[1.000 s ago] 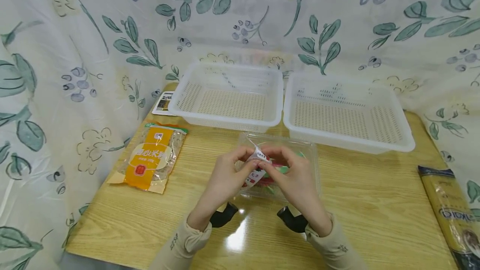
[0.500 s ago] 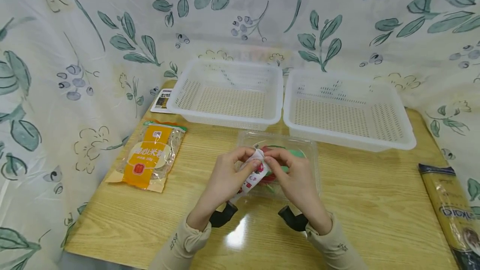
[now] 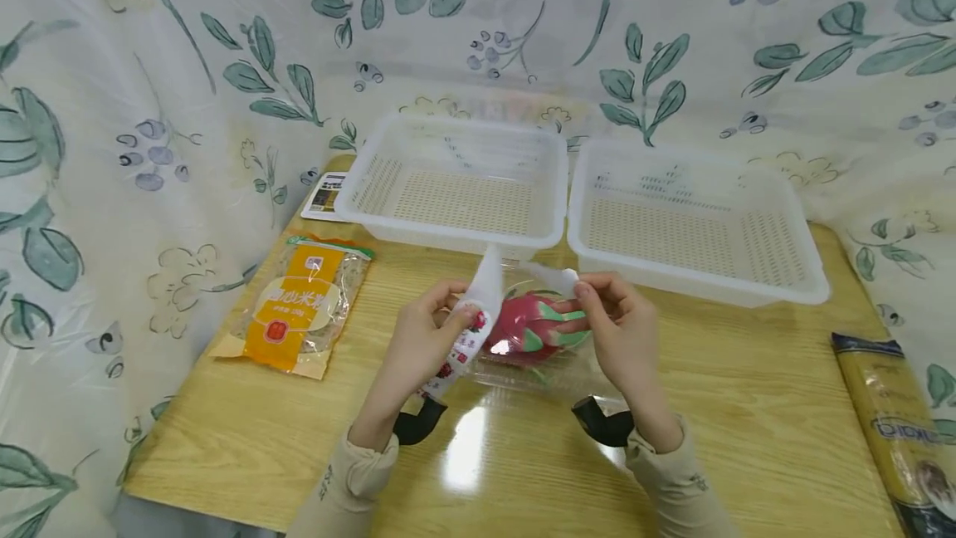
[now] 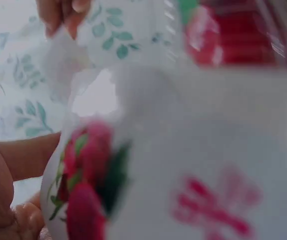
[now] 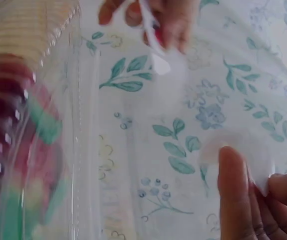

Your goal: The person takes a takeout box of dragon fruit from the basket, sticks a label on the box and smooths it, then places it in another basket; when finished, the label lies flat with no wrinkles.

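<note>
My left hand [image 3: 421, 343] pinches a white strip of sticker label [image 3: 472, 335] printed with small red fruit pictures. Its blank upper end curls away toward the back. Between the thumb and fingers of my right hand [image 3: 626, 330] is a separate-looking thin white piece [image 3: 556, 278], like backing paper, also seen as a pale sheet [image 5: 258, 157] in the right wrist view. Below and between both hands lies a red dragon fruit [image 3: 523, 326] with green scales, inside a clear plastic box [image 3: 515, 382]. Close up, the label [image 4: 148, 150] fills much of the left wrist view.
Two white perforated baskets [image 3: 463, 231] [image 3: 702, 272] stand side by side at the back. An orange rice-noodle bag [image 3: 299, 305] lies left, with a white packet [image 3: 324, 196] behind it. A gold pasta bag [image 3: 892, 422] lies at the right edge.
My hands have moved apart, left hand leftward and right hand rightward. The label, earlier held between both hands, now shows a white piece pulled away in the right. The dragon fruit is uncovered to view.
</note>
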A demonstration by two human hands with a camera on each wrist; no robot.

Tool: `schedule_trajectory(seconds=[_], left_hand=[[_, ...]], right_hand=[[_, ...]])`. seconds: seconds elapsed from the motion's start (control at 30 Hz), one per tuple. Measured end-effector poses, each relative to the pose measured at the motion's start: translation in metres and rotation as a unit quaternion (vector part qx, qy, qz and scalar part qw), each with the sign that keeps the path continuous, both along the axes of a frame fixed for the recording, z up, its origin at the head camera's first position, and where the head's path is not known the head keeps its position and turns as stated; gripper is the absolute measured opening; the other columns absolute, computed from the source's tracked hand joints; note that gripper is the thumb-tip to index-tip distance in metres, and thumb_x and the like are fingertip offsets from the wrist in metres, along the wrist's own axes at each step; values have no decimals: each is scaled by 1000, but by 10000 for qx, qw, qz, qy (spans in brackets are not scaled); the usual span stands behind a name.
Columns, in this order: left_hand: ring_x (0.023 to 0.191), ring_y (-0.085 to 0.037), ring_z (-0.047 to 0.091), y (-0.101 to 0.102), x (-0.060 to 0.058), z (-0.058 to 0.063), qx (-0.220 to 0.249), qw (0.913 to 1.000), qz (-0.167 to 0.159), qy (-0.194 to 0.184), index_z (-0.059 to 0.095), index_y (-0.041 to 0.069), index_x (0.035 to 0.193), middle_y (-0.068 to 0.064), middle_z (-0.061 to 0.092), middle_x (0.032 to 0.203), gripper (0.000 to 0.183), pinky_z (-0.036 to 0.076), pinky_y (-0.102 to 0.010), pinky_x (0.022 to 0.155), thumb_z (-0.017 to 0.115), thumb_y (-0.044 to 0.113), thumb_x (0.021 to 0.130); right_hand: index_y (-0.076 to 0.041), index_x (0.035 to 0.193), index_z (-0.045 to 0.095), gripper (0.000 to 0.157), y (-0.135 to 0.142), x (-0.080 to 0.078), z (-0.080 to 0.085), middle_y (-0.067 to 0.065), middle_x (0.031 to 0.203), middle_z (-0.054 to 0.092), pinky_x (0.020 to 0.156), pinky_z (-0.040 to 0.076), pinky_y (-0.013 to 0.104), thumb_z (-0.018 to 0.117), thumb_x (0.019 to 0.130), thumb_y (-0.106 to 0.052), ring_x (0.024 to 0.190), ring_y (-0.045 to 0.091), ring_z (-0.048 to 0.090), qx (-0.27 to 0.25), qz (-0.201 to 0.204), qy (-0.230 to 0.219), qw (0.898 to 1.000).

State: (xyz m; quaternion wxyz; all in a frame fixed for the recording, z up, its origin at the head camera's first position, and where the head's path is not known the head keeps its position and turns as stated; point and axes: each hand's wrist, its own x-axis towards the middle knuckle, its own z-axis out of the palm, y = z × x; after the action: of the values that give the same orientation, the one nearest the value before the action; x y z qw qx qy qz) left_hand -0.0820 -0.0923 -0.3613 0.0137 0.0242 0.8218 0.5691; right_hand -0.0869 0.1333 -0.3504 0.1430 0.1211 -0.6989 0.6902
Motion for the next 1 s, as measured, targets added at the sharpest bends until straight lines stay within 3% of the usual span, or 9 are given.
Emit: schedule_trajectory(seconds=[0.07, 0.2, 0.4, 0.5, 0.63, 0.77, 0.87, 1.0], left_hand=[[59, -12, 64, -13, -6, -8, 139, 9991, 298, -258, 60, 10, 125, -18, 66, 93, 31, 54, -28, 48, 61, 12, 95], [60, -11, 63, -40, -21, -28, 299, 9952, 623, -692, 47, 11, 138, -24, 65, 101, 43, 54, -27, 53, 56, 8, 96], [70, -14, 62, -67, -35, -53, 403, 9907, 243, -1278, 25, 8, 151, -29, 61, 104, 58, 55, -26, 60, 48, 1, 98], [74, -15, 60, -70, -39, -62, 230, 9898, 122, -1398, 20, 7, 153, -30, 60, 110, 61, 53, -25, 62, 47, 0, 98], [71, -13, 50, -70, -44, -69, -337, 9889, 106, -1443, 19, 6, 154, -24, 60, 102, 65, 44, -22, 59, 49, 1, 97], [71, -18, 51, -67, -45, -68, -1251, 9825, 22, -1379, 28, 3, 151, -26, 60, 107, 60, 41, -25, 58, 53, 10, 97], [90, -31, 63, -64, -43, -63, -2047, 9706, 13, -1265, 35, 4, 148, -28, 60, 124, 55, 50, -37, 70, 52, 22, 99], [117, -41, 59, -60, -38, -53, -2798, 9529, 137, -1165, 38, 5, 147, -24, 57, 135, 57, 51, -53, 87, 51, 33, 99]], right_hand=[[23, 98, 56, 18, 4, -1, -1, -5, 79, 72, 57, 58, 24, 55, 94, 6, 67, 6, 71, -352, 81, 267, 9990], [23, 96, 57, 16, 11, -2, 0, -8, 80, 73, 66, 58, 18, 58, 91, 8, 71, 3, 71, -415, -49, 429, 9982], [17, 93, 63, 11, 17, -2, 0, -12, 80, 72, 69, 56, 14, 61, 89, 8, 73, 0, 70, 229, -498, 113, 9984], [11, 93, 67, 9, 19, -2, -1, -3, 80, 74, 68, 55, 13, 64, 89, 4, 73, -2, 69, 766, -782, -118, 9939], [1, 95, 72, 10, 20, -3, -4, 11, 89, 75, 67, 52, 9, 67, 90, -6, 73, -7, 66, 1899, -951, -317, 9767], [-2, 96, 72, 10, 21, -4, -7, 11, 98, 75, 67, 50, 7, 67, 91, -9, 75, 7, 70, 2726, -925, -188, 9575], [1, 95, 71, 9, 21, -5, -8, 14, 97, 75, 65, 54, 15, 67, 90, -5, 75, 21, 73, 2994, -984, 114, 9490], [4, 93, 70, 8, 21, -6, -7, 18, 87, 74, 60, 59, 34, 66, 89, -1, 71, 28, 73, 3246, -1203, 448, 9371]])
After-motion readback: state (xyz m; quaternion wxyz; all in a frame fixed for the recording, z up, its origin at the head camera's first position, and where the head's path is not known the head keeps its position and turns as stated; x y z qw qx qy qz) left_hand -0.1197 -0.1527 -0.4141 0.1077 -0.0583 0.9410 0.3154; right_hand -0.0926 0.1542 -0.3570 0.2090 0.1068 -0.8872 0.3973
